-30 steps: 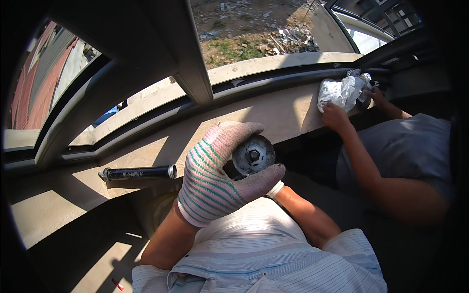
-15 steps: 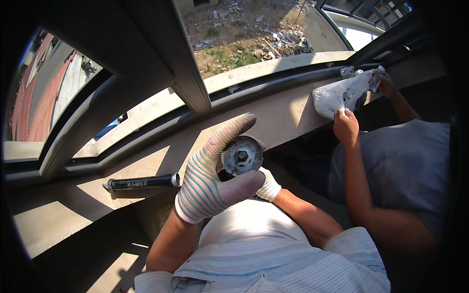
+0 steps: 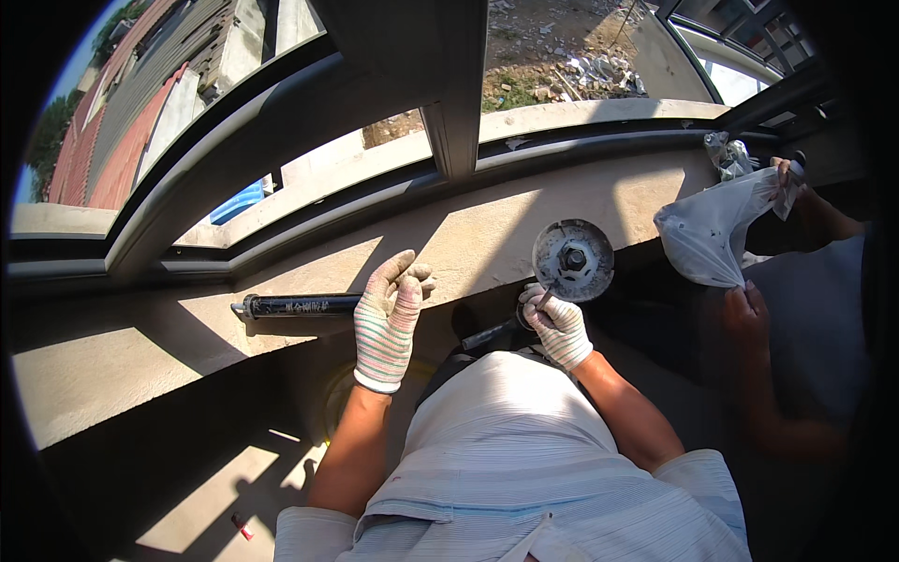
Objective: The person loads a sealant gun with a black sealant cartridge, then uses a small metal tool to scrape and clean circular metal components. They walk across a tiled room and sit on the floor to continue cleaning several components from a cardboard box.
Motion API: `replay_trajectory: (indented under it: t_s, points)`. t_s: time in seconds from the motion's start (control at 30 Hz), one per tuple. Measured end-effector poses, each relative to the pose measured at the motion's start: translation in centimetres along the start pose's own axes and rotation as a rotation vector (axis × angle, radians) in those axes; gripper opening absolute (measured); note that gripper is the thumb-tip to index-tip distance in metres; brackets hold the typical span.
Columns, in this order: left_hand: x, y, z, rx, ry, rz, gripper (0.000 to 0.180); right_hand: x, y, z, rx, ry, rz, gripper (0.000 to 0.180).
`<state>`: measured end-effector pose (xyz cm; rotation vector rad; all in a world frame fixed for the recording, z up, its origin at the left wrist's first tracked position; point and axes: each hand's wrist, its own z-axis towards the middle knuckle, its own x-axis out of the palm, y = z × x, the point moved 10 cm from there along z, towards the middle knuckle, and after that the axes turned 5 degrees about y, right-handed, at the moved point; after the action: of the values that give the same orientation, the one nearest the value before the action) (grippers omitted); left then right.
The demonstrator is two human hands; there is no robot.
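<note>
My right hand [image 3: 559, 330], in a white knit work glove, is closed on the narrow shaft of a tool that looks like a caulking gun's plunger. Its round, scuffed metal disc [image 3: 590, 273] carries a hex nut in the middle and faces upward beyond my fingers. A black bar [image 3: 489, 335] shows left of that hand; how it joins the tool is hidden. My left hand [image 3: 389, 323], in a striped glove with dirty fingertips, has its fingers partly bent and apart, with nothing visible in them. Behind it, a black caulking gun barrel [image 3: 298, 306] lies on the sill.
The concrete sill [image 3: 506, 220] runs below dark window frames [image 3: 456, 131]. At right, a co-worker's hands [image 3: 746, 317] hold a white plastic bag [image 3: 707, 234]. Clear crumpled plastic [image 3: 730, 155] lies on the sill there. A small red-and-white object [image 3: 243, 526] is on the floor.
My left hand has come off the metal disc and moved left and down, near the barrel. The disc has swung right, held by my right hand. The view has shifted left.
</note>
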<state>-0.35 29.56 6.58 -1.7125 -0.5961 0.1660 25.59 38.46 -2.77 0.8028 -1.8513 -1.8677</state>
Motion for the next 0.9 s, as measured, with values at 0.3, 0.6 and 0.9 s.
replay_trajectory:
  t_s: [0.3,0.6,0.9]
  points:
    - [-26.2,14.1,-7.5,-0.308,-0.941,0.060,0.049,-0.2,0.5,-2.5,0.023,-0.120,-0.189,0.004]
    - [-30.1,21.4,-3.1,-0.705,-0.955,0.031,0.097,0.8,1.7,-4.7,-0.050,-0.209,-0.109,0.012]
    - [-31.2,24.8,-1.4,-0.794,-0.910,-0.101,0.086,-1.8,1.6,-7.1,-0.040,-0.303,-0.199,0.013]
